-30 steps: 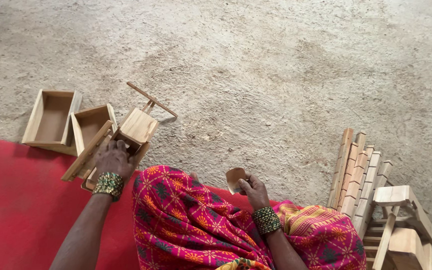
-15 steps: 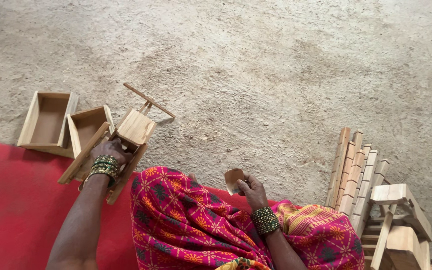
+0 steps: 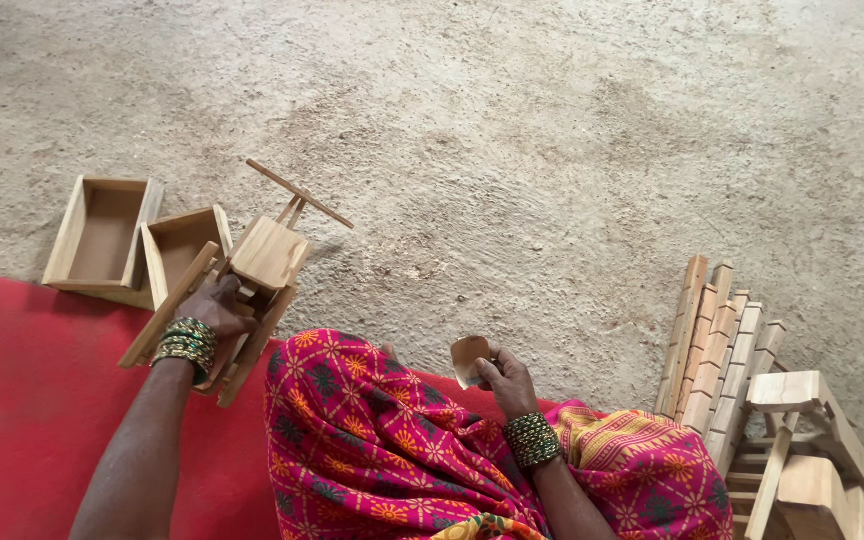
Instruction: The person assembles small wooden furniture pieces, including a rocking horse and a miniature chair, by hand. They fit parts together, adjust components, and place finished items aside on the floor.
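Here left hand (image 3: 214,308) grips wooden toy (image 3: 252,290) (unpainted, slatted).

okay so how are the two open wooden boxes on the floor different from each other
The far wooden box lies flat on the concrete floor, untouched and fully in view. The near wooden box is tilted, leaning against it, and partly hidden behind the wooden frame piece that the left hand grips. The far one looks longer. Both are open-topped, empty and of pale bare wood.

pale wooden toy frame (image 3: 257,285) tilted at mat edge; small brown sandpaper scrap (image 3: 469,359) raised.
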Tool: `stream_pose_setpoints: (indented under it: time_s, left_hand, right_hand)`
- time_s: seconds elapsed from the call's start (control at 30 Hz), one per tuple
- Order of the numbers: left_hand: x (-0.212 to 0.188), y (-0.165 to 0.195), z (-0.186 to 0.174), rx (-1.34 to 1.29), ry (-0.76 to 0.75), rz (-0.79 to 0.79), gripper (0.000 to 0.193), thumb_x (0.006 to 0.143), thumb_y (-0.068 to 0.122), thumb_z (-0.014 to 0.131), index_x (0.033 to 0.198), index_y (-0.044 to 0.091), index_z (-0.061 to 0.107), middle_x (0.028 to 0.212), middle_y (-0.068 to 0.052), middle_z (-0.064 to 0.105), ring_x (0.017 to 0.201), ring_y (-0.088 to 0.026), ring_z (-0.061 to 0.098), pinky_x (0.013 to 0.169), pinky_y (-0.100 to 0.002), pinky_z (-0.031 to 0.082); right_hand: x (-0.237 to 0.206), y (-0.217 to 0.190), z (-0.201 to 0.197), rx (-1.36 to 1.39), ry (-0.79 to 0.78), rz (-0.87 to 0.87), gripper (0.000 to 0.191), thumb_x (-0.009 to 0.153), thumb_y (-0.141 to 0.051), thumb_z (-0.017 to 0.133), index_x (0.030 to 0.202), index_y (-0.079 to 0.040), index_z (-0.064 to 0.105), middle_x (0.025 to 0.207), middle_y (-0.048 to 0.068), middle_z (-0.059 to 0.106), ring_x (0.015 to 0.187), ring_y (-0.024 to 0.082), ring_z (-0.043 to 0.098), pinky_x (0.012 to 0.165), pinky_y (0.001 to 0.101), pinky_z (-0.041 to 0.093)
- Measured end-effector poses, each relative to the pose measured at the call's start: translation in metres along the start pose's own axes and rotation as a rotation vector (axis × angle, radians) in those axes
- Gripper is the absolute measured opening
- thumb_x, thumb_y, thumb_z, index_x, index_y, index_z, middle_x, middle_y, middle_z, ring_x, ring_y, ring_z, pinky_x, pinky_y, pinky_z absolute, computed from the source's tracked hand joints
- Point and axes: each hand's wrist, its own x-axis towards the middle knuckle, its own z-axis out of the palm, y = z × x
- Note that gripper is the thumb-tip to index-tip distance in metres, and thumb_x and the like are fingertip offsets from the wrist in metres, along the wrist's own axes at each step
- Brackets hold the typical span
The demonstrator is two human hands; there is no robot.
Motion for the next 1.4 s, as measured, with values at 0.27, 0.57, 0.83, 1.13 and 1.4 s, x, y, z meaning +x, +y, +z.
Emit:
stream_pose_setpoints:
  time_s: [0.27,0.57,0.83,1.13,1.4]
  left_hand:
    - [-0.024,0.0,0.007,0.032,0.157,-0.072,0.06,0.073,0.043,0.081,0.125,0.015,0.069,0.124,-0.013,0.073,0.107,-0.032,0.073,0.09,-0.045,0.062]
    - [-0.057,-0.017,-0.015,-0.164,0.573,0.317,0.061,0.069,0.033,0.086,0.118,0.002,0.065,0.109,-0.024,0.071,0.091,-0.04,0.071,0.078,-0.048,0.059]
    - [-0.118,0.022,-0.079,-0.683,0.408,0.241,0.075,0.077,0.03,0.08,0.141,0.002,0.054,0.11,-0.02,0.073,0.085,-0.03,0.075,0.071,-0.042,0.064]
    - [-0.148,0.125,-0.064,-1.14,-0.031,0.62,0.08,0.08,0.018,0.077,0.15,-0.004,0.044,0.113,-0.017,0.072,0.103,-0.023,0.07,0.088,-0.032,0.059]
    - [-0.13,0.222,-0.003,-1.256,-0.296,0.573,0.078,0.081,0.017,0.073,0.15,-0.002,0.042,0.119,-0.015,0.07,0.1,-0.02,0.07,0.083,-0.031,0.061]
  right_hand:
    - [0.001,0.007,0.001,0.036,-0.015,0.027,0.027,0.098,-0.02,0.066,0.119,-0.003,0.069,0.09,0.003,0.076,0.076,0.008,0.069,0.068,0.0245,0.057]
    - [0.016,-0.008,0.028,-0.001,-0.091,-0.004,0.027,0.098,-0.016,0.06,0.121,-0.002,0.066,0.104,0.01,0.074,0.087,0.015,0.072,0.076,0.0298,0.061]
    - [0.016,-0.065,0.086,0.299,-0.343,-0.159,0.032,0.102,-0.018,0.06,0.127,0.001,0.063,0.116,0.015,0.073,0.105,0.023,0.072,0.094,0.041,0.062]
    - [-0.037,-0.138,0.126,0.789,-0.464,-0.149,0.044,0.105,-0.027,0.053,0.145,-0.008,0.05,0.135,0.006,0.065,0.118,0.018,0.065,0.097,0.0373,0.059]
    - [-0.036,-0.117,0.05,0.749,-0.14,-0.09,0.039,0.106,-0.024,0.046,0.139,-0.003,0.049,0.122,0.012,0.07,0.099,0.02,0.073,0.084,0.0344,0.064]
